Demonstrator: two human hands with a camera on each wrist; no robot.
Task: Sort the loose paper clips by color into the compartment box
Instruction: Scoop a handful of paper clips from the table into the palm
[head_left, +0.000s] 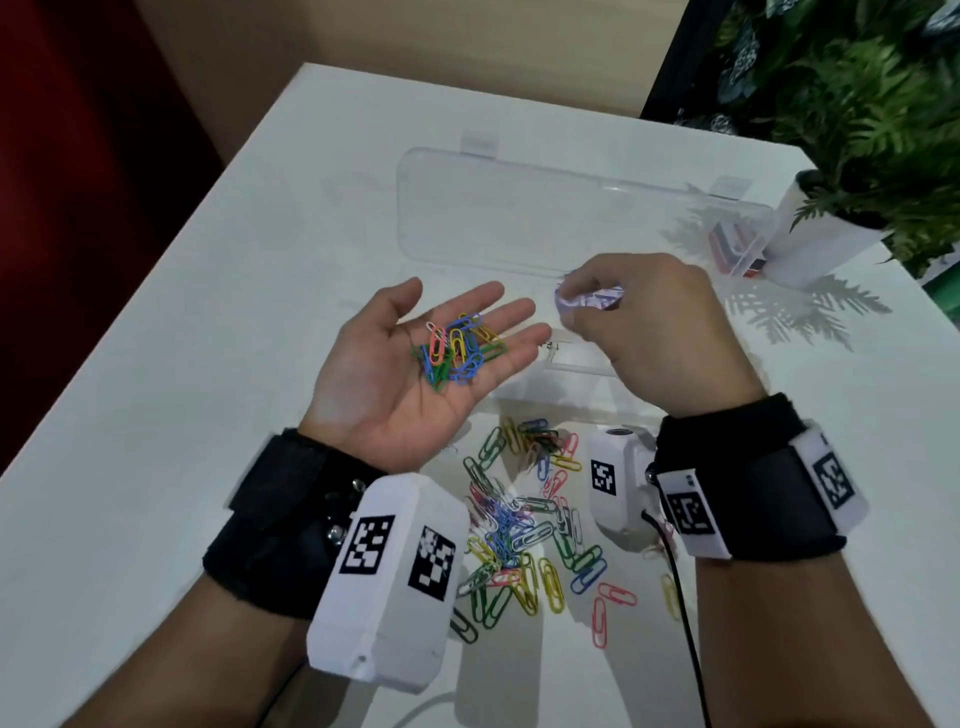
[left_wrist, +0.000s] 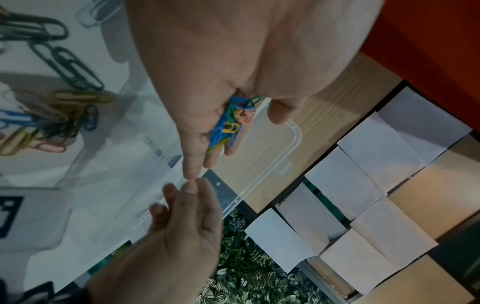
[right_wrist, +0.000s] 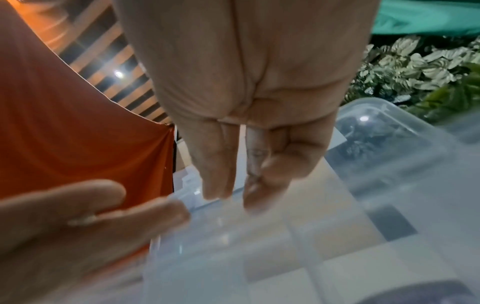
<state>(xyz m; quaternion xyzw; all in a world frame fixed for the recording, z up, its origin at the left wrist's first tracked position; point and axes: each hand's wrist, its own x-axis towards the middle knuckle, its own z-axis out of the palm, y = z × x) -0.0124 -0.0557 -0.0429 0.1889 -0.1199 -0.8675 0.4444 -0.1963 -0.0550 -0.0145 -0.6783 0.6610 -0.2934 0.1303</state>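
Note:
My left hand (head_left: 395, 400) lies palm up and flat, carrying a small heap of mixed paper clips (head_left: 460, 348) in blue, green, yellow and orange; they also show in the left wrist view (left_wrist: 230, 125). My right hand (head_left: 654, 327) hovers just right of it over the clear compartment box (head_left: 576, 366), fingertips bunched and pointing down (right_wrist: 221, 164). A pale lilac patch (head_left: 589, 300) shows at those fingertips; whether it is held or part of the box is unclear. The box lid (head_left: 519, 218) lies open behind.
A big pile of loose coloured clips (head_left: 524, 525) lies on the white table (head_left: 208, 338) between my wrists. A potted plant in a white pot (head_left: 821, 239) stands at the right edge, with a small red and white pack (head_left: 737, 249) beside it.

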